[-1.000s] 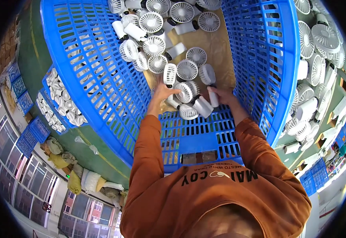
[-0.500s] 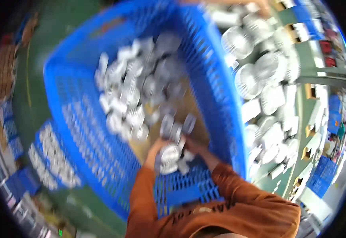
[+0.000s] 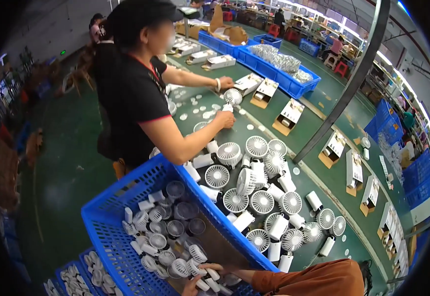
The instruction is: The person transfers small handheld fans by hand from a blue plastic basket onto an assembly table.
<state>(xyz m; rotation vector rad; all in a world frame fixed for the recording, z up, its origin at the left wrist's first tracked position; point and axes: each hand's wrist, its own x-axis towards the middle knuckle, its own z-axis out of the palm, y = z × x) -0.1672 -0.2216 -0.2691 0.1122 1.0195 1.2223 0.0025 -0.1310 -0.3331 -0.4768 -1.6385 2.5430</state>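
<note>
A big blue crate (image 3: 126,195) in front of me holds several small white handheld fans (image 3: 168,244). My right hand (image 3: 218,270) reaches into its near corner from an orange sleeve (image 3: 303,278), fingers closed over a white fan body (image 3: 210,275). My left hand (image 3: 191,287) shows only partly at the bottom edge, touching the same cluster of fans; its grip is hidden. More white fans (image 3: 257,197) lie piled on the green table (image 3: 323,182) just beyond the crate's wall.
A person in a black shirt (image 3: 131,93) stands across the crate, holding a fan (image 3: 232,98) over the table. Open white cartons (image 3: 289,112) line the table's far side. Another blue crate (image 3: 284,74) sits further back. A metal post (image 3: 353,79) slants overhead.
The view has swung up from looking straight down into the crate to looking across the table. My hands stay among the fans in the crate's near corner.
</note>
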